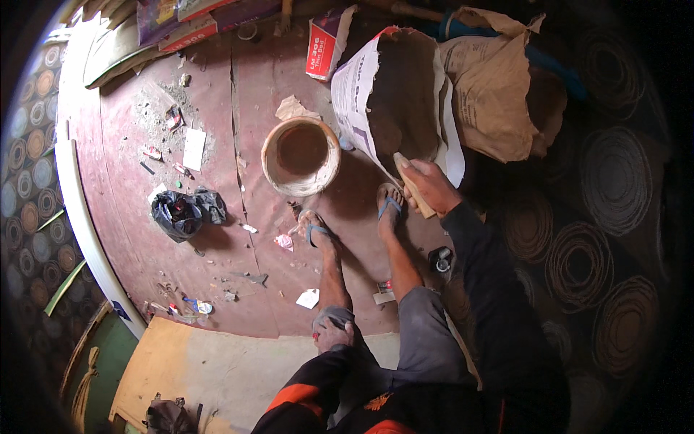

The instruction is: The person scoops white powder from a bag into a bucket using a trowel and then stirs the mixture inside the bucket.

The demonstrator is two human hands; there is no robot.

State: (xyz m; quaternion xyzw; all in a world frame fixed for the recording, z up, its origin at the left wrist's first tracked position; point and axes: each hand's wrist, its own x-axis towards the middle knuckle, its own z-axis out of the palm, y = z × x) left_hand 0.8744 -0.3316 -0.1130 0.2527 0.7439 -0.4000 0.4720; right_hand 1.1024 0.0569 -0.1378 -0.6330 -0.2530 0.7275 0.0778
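Right hand gripping tan wooden stick by white-purple paper sack, likely pre-scoop, next wants reach-in; left hand fingers unclear

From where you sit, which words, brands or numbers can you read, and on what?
I won't copy wording, but print stands on:
Red scrap: clear white letters and digits.
White bag: large dark letters, sideways; smaller print too blurred.
Brown bag: too blurred to read.
Red pack, top left: letters hard to read.
Blue-and-white packet: too small.
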